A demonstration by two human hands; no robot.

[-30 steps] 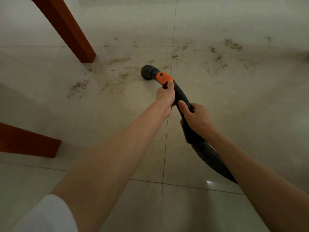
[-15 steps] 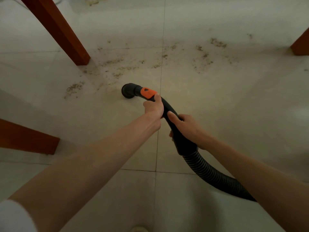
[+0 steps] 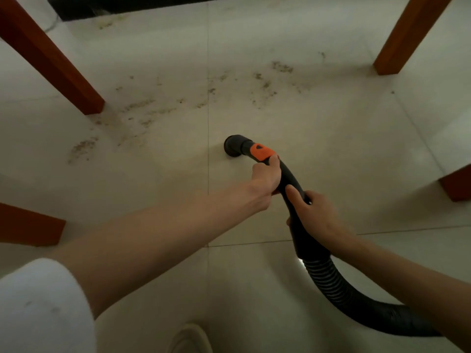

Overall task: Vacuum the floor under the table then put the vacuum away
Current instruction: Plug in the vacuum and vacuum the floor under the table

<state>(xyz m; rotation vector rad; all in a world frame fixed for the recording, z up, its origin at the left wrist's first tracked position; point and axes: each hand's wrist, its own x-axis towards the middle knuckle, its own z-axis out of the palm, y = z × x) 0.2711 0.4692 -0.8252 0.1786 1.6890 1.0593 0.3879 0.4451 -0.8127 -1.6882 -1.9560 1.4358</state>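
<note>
I hold a black vacuum handle (image 3: 290,179) with both hands. My left hand (image 3: 265,178) grips it just behind the orange button (image 3: 261,151). Further back, above the ribbed hose (image 3: 328,281), my right hand (image 3: 312,215) grips the same tube. The round black nozzle (image 3: 233,146) points down at the pale tiled floor (image 3: 331,149) near the middle. Brown crumbs and dirt (image 3: 142,115) lie scattered beyond and to the left of the nozzle, with more dirt (image 3: 267,82) further back.
Wooden table legs stand at the back left (image 3: 51,59), back right (image 3: 407,34), near left (image 3: 28,225) and right edge (image 3: 458,184). A dark strip (image 3: 132,6) runs along the far wall. The toe of a shoe (image 3: 190,338) shows at the bottom.
The nozzle has been drawn back toward me and to the right, away from the dirt by the back left leg. My view has lifted, so more legs show.
</note>
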